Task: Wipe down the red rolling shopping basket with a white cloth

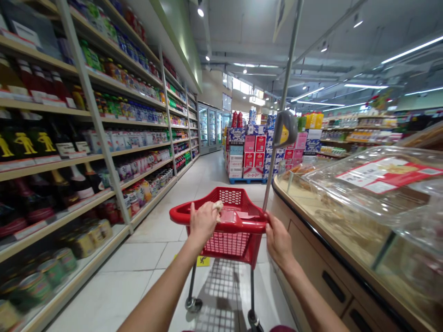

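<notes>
A red plastic shopping cart (228,244) with a mesh basket stands directly in front of me. My left hand (203,222) is closed on top of its handle bar (238,225), with a crumpled off-white cloth (218,205) showing past the fingers. At the bar's right end, my right hand (278,237) is wrapped around the handle's corner. Close beside that hand a tall metal pole (271,177) rises from the cart, carrying a grey and yellow fitting (285,129). The palm sides of both hands are hidden.
Shelves (119,150) of bottles, jars and cans line the left side. On the right runs a display counter (311,244) bearing clear plastic food boxes (374,170). Stacked cartons (254,159) stand ahead, with glass-door fridges (209,122) farther back. White tiled floor (138,281) lies between.
</notes>
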`<state>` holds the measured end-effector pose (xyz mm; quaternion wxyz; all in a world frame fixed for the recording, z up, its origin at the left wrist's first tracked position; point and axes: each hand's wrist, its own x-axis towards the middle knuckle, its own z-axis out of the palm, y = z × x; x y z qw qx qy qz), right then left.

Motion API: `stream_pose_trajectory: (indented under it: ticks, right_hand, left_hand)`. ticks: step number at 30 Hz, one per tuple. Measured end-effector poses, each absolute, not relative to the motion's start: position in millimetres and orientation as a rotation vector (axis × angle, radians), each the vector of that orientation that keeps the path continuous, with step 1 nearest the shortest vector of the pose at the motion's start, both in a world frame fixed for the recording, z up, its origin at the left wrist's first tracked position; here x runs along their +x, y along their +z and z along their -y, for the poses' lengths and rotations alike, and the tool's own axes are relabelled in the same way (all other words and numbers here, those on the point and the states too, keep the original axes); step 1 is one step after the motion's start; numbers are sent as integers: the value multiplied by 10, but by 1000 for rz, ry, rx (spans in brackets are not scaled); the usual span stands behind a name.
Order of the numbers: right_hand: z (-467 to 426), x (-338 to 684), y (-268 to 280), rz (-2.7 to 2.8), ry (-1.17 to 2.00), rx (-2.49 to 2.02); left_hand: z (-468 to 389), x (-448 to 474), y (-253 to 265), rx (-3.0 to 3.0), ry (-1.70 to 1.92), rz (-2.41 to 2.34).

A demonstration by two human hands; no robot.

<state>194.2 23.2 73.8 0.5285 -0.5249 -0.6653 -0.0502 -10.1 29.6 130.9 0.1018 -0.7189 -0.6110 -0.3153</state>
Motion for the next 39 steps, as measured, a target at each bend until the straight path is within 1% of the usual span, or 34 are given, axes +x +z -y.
stream_pose_trajectory:
  ticks: [1,3,5,8,10,14,16,19,21,23,26,28,32,34,36,39]
  right_hand:
    - [-235,1939,735,1579,-71,-1249]
    - [-230,1905,726,1543,-25,-1255]
    - [-219,1875,717,1531,-38,-1259]
    - [-204,1886,708,1555,-65,-1251]
    - [-193,1903,705,1581,-69,-1247]
    - [-163,1853,692,1588,-92,-1235]
    - [-152,1805,673,1585,-109,-1205]
    - [-146,1784,633,1612,-189,-1167]
    - [-143,1805,617,1634,-243,-1176]
    - [-135,1822,620,1642,-251,-1197]
    - [-122,1786,642,1626,-241,-1206]
    - [-120,1736,648,1613,-259,-1202]
    - [-133,1729,625,1587,-300,-1230]
    - [-135,1782,621,1576,-301,-1241]
    - [-124,1818,639,1582,-299,-1259]
    - [-97,1750,704,1609,-319,-1290]
  left_hand:
    - [-300,-39,1300,-2145,-925,1773]
    - [-285,221,1227,-2283,-910,1562]
    - [-261,524,1121,-2375,-920,1326]
    - [-261,636,1038,-2400,-960,1192]
    - [-290,410,1072,-2342,-1007,1278]
    - [-328,-43,1212,-2069,-1061,1725]
    - [-289,33,1218,-2146,-1027,1688]
    - [-221,326,1162,-2408,-980,1343]
    - [-217,353,1153,-2442,-974,1276]
    - [-252,161,1187,-2363,-976,1390]
    - [-311,-207,1243,-2107,-1009,1717]
    - [-292,-246,1223,-2088,-1022,1740]
    - [-186,49,1100,-2390,-1006,1320]
    - [-180,47,1091,-2429,-993,1241]
    - [-220,-121,1130,-2331,-997,1384]
    - [-278,-338,1192,-2060,-1027,1743]
